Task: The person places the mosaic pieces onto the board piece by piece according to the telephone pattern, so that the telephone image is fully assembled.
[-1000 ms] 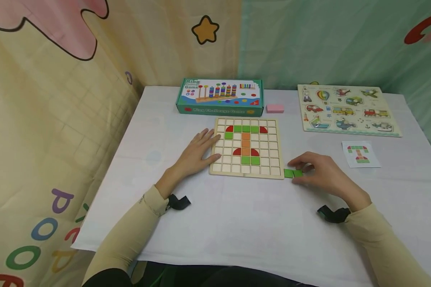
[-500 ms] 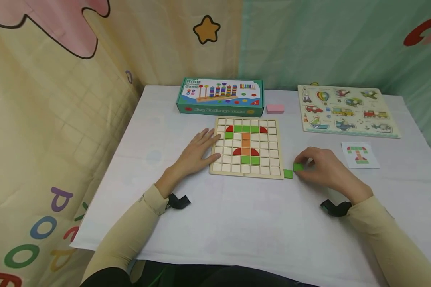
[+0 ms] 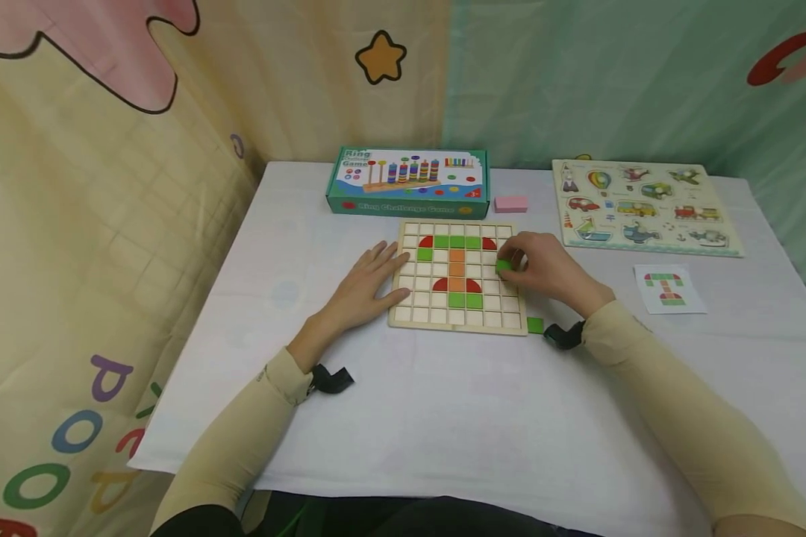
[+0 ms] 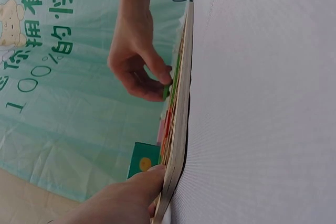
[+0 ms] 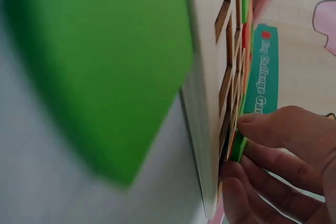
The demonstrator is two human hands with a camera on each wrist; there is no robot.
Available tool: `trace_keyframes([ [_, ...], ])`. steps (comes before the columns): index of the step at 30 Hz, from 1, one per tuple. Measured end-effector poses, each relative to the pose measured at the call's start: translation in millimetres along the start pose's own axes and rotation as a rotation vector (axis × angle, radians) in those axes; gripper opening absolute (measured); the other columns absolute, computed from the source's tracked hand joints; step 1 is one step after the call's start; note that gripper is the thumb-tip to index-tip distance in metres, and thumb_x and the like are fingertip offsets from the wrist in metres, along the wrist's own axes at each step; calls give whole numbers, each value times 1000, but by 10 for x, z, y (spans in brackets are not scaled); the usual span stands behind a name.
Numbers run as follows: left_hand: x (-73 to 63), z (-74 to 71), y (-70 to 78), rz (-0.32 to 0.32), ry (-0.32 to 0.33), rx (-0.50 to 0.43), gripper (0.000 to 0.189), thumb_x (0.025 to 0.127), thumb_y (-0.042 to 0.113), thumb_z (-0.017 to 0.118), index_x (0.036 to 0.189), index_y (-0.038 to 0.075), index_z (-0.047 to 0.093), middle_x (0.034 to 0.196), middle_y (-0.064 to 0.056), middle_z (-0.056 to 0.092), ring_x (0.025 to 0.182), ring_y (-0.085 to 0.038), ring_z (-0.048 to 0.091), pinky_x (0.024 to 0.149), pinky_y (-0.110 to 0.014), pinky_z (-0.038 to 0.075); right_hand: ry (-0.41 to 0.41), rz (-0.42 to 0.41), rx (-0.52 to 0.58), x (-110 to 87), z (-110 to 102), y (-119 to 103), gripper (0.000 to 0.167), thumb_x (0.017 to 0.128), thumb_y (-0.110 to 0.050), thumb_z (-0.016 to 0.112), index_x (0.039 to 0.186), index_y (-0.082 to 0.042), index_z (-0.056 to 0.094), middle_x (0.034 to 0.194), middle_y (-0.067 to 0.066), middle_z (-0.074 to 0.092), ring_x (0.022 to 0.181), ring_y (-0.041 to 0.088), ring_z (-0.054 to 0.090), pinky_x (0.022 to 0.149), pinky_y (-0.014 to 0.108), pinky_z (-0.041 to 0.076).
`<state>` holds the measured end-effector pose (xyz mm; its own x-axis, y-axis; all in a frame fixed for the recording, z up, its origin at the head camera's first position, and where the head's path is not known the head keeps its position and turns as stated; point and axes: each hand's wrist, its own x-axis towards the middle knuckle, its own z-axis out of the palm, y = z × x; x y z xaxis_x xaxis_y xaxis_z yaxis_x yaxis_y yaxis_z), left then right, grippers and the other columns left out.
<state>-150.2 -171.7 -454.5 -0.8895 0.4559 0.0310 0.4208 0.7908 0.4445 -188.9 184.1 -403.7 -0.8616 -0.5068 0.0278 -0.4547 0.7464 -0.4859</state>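
Note:
A wooden grid board (image 3: 422,314) lies on the table, with green and orange squares and red quarter-round pieces set in some of its cells. My left hand (image 3: 363,287) rests at the board's left edge, fingers extended; the left wrist view shows its thumb (image 4: 142,182) against the rim. Between thumb and fingertips, my right hand (image 3: 544,262) pinches a green square tile (image 3: 503,265) over the board's right columns. In the right wrist view this tile (image 5: 238,147) is tilted close to the grid. Another green tile (image 3: 535,325) lies beside the board's lower right corner.
Behind the board stand a green ring game box (image 3: 408,186) and a pink block (image 3: 511,204). A picture puzzle board (image 3: 645,205) lies at the back right. Nearer is a white card (image 3: 669,289) printed with a similar coloured pattern. Printed curtains hang behind the table.
My right hand has picked up one of two green tiles beside the board and carried it left and away from me, over the grid. The left hand stays in place.

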Motion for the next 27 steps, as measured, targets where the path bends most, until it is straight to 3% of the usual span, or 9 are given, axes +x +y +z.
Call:
trace_keyframes([
  [8, -5, -3, -9, 8, 14, -1, 72, 105, 49, 59, 166, 18, 36, 177, -6, 22, 166, -26, 9, 135, -46, 8, 4, 75, 51, 182, 71, -40, 24, 92, -8, 82, 112, 0, 74, 109, 16, 70, 97, 30, 66, 88, 46, 60],
  [15, -27, -13, -3, 3, 5, -7, 73, 104, 49, 60, 166, 18, 36, 176, -6, 22, 166, -27, 9, 135, -47, 9, 39, 51, 94, 202, 99, -14, 18, 93, -4, 80, 110, 1, 76, 111, 16, 69, 102, 31, 67, 94, 50, 61],
  [22, -17, -6, -7, -2, 5, -1, 73, 104, 49, 60, 166, 19, 36, 177, -5, 21, 166, -27, 9, 135, -47, 9, 42, 88, 146, 242, 116, 13, 36, 94, -6, 79, 128, 1, 69, 119, 20, 68, 102, 35, 66, 94, 52, 59],
  [27, -17, -4, -4, -3, 8, -10, 73, 104, 49, 60, 166, 18, 36, 177, -6, 21, 166, -28, 9, 135, -48, 8, 18, 109, 167, 229, 129, 19, 38, 95, -8, 79, 130, 0, 69, 123, 20, 68, 106, 36, 65, 96, 52, 57],
])
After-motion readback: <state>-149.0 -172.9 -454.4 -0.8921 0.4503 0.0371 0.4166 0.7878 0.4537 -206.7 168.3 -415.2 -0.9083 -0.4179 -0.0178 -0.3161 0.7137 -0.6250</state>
